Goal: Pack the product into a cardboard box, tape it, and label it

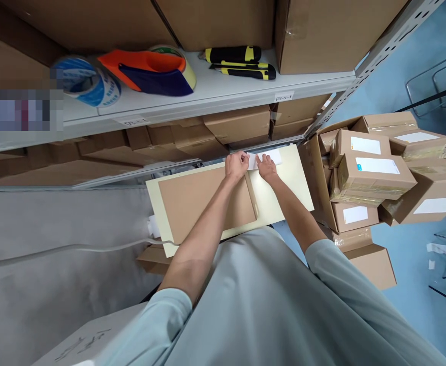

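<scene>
Both my hands are at the far edge of a cream-coloured board [295, 183]. A white paper label strip [273, 156] lies there, partly covered by my fingers. My left hand [236, 165] is closed in a pinch at the strip's left end. My right hand [266, 166] has its fingertips closed on the strip, close beside the left. Beneath my left forearm a flat brown cardboard box [200, 198] rests on the board, its right edge near my left wrist. The exact hold of the fingertips is too small to make out.
On the shelf [223, 94] above lie utility knives [242, 63], an orange-and-navy tape dispenser [154, 71] and a blue-and-white tape roll [88, 84]. At right, an open carton [318, 178] holds several labelled boxes. A grey cable [93, 247] runs in from the left.
</scene>
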The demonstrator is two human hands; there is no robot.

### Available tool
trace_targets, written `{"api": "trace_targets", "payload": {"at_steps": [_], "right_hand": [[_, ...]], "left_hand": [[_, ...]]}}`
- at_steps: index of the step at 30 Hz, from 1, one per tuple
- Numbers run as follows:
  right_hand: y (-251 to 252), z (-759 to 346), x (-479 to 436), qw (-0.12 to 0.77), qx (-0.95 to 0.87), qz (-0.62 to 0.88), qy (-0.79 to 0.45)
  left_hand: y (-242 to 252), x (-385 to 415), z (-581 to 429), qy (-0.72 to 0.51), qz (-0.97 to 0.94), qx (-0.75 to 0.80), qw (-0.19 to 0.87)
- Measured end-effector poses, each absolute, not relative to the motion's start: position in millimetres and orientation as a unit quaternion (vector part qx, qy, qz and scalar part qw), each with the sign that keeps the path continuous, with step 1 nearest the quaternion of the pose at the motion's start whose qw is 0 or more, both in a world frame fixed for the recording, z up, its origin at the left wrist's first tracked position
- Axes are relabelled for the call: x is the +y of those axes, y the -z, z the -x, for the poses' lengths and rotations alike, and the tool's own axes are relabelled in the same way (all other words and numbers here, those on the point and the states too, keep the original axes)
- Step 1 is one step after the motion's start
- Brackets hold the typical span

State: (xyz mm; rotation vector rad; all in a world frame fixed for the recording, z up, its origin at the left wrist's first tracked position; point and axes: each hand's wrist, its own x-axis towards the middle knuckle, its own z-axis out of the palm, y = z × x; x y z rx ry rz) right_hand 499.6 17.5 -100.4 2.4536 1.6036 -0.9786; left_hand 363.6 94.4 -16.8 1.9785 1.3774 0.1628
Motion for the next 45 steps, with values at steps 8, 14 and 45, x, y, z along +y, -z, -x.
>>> {"api": "trace_targets", "payload": {"at_steps": [8,14,45], "right_hand": [[101.4,-496.0,24.3,0.029,0.519,-0.795,0.312],[87.6,-498.6,17.3,0.018,0.534,-0.791,0.297],[-116.3,-289.6,-116.7,-0.524,0.264,-0.684,0.433]], "left_hand": [[-14.5,97.8,-353.0,-0.158,-0.738,0.524,0.394],[-54.5,70.3,-280.7,-0.263,-0.668,0.504,0.480],[-114.2,-29.2,-40.2,-0.300,-0.406,0.425,0.751]]}}
